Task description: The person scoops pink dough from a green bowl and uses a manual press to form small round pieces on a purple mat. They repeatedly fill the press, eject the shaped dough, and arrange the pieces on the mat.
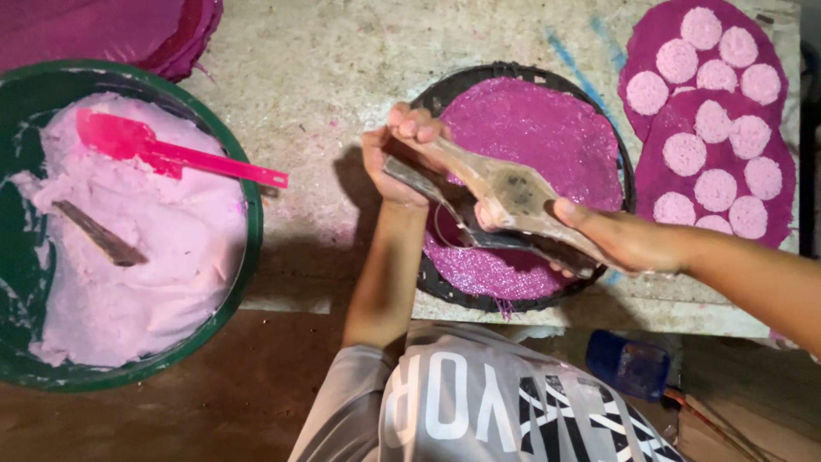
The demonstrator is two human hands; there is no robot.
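Left hand (395,154) clenched on upper end of wooden press (505,195); right hand (620,242) gripping lower end. Press held just above magenta disc (547,128) in black tray (445,90). Green basin (248,184) of pink paste well left.

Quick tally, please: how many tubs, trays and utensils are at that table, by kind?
Green tub: 1
Black round tray: 1
Pink spatula: 1
Brown stick in the paste: 1
Held paddles: 2
Total: 6
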